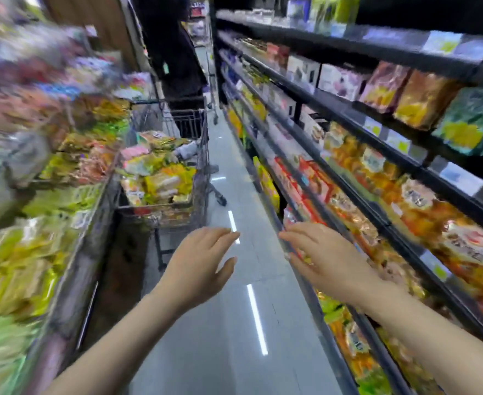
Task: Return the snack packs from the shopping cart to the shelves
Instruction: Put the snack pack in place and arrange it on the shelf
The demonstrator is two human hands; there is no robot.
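Both hands are empty right now, so the next move has to be a reach back to the shopping cart [177,192]. It sits up the aisle and to the person's left, parked tight against the left-hand shelves [72,212], and it's well ahead of the fingertips. The snack packs [160,178] are heaped in its basket, mostly yellow and pink bags, piled up to about the rim.

The left hand [203,263] is the nearer one. It hovers over the floor [234,337] with the fingers relaxed and spread, thumb out, holding nothing, and it points pretty much straight at the near end of the cart. The right hand [326,260] is also open and empty, fingers loosely splayed, over by the edge of the right-hand shelves [405,238], so it's further from the cart.

My guess is the left hand goes forward and a bit left for the next pack. Whole view is blurry, so I can't read any labels.
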